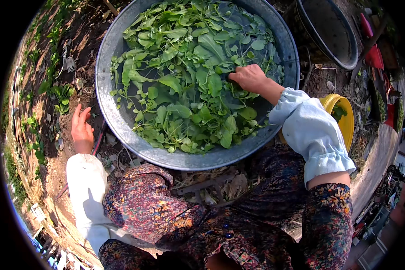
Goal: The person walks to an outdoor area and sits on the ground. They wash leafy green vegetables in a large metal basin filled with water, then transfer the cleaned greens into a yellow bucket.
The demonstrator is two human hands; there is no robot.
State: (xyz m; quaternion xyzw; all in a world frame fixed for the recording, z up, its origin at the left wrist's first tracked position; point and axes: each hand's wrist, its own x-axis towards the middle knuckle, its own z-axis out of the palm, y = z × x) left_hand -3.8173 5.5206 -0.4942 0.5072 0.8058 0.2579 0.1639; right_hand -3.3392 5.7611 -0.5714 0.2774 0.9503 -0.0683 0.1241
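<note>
A wide round galvanized metal tub (276,135) stands before me, holding water and many loose leafy greens (179,81). My right hand (253,79) reaches over its right side, fingers bent down among the leaves at the water's surface. The fingertips are partly hidden, so whether they grip any leaves cannot be told. My left hand (82,127) hangs outside the tub at its left, palm up with the fingers apart and nothing in it. Pale cloth sleeve covers are on both forearms.
At the upper right stands a large dark bucket (349,50). A yellow bucket (349,118) with some green leaves inside is beside my right sleeve. Low plants (62,96) grow in soil at the left. Red objects (374,55) lie far right.
</note>
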